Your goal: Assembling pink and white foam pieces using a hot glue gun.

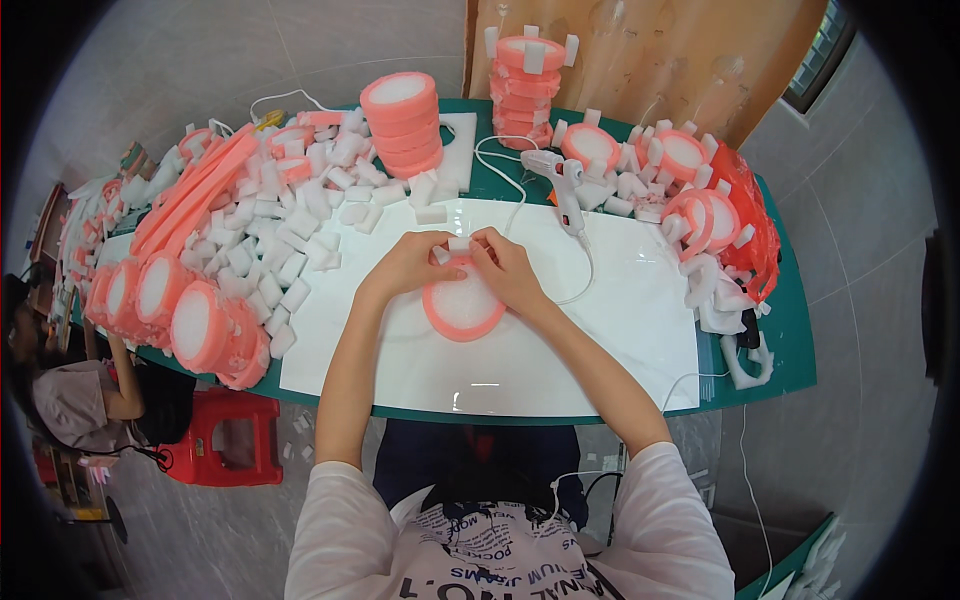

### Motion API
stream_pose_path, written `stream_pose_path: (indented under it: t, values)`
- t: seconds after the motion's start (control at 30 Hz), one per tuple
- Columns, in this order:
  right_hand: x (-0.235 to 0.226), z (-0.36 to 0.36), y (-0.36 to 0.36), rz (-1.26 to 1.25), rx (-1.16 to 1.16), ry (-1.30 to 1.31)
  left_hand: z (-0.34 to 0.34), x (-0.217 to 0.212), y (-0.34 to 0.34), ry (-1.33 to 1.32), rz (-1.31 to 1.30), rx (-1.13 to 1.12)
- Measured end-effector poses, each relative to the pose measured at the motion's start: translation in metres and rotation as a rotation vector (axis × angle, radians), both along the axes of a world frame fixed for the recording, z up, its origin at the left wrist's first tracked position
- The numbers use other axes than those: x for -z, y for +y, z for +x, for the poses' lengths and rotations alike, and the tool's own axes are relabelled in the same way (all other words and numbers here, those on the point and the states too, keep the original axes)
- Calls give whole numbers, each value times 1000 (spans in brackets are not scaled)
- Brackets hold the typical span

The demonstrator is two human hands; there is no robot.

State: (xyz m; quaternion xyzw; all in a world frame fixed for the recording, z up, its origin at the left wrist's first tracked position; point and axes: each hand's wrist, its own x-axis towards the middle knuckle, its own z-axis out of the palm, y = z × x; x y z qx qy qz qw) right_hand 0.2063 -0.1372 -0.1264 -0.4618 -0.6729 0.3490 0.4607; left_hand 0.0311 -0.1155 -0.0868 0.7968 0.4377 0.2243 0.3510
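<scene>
Both my hands on the pink foam ring [462,310].
Left grip [415,262] and right grip [505,268] pinch a white foam block [459,243] on its far rim.

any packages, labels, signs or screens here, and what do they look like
No packages, signs or screens show.
Shirt print: dark lettering on the person's white shirt, bottom centre.
Both hands press a small white foam block onto a pink foam ring, unlabelled.
</scene>
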Motion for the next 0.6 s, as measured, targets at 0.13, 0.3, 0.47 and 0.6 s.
stream_pose_path:
  t: [0.13,0.3,0.47,0.6]
  values:
    - [-1,-1,0,-16,-3,-9,-1,5,2,0,45,3]
    - [1,0,1,-6,0,-5,0,1,0,10,20,-6]
    - [1,0,0,-5,-2,9,0,-2,-1,10,3,-10]
    - [0,0,0,4,-6,12,0,-1,-1,8,11,-5]
